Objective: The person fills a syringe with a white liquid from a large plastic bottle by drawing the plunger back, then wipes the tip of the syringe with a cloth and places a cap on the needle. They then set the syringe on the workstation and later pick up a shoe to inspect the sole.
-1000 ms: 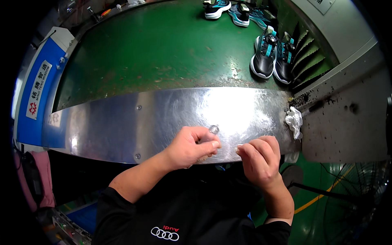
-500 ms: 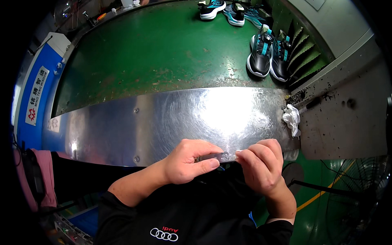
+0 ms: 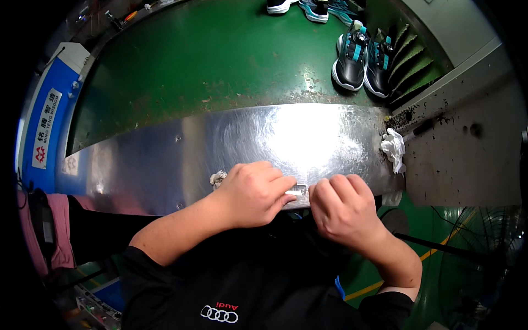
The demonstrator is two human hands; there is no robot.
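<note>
My left hand (image 3: pixel 252 192) is closed in a pinch, thumb and forefinger on a small flat silver metal piece (image 3: pixel 297 190). One end of the piece sticks out toward my right hand; its exact kind cannot be made out. Beside it, with curled fingers, my right hand (image 3: pixel 342 209) is closed, its fingertips close to the piece's end. What those fingers hold, if anything, is hidden. Both hands are over the near edge of a shiny metal plate (image 3: pixel 143 159). A small off-white bundle (image 3: pixel 218 179), perhaps cloth, lies on the plate by my left hand.
Beyond the plate stretches a green tabletop (image 3: pixel 209 66). Black and teal shoes (image 3: pixel 350 63) stand at its far right, several more at the far edge. Crumpled white tissue (image 3: pixel 393 149) lies by the grey metal panel (image 3: pixel 462 143). A blue machine (image 3: pixel 49 118) stands at left.
Both hands have shifted a little away from my body, and my left hand has turned so its back faces up. The off-white bundle beside it has come into view.
</note>
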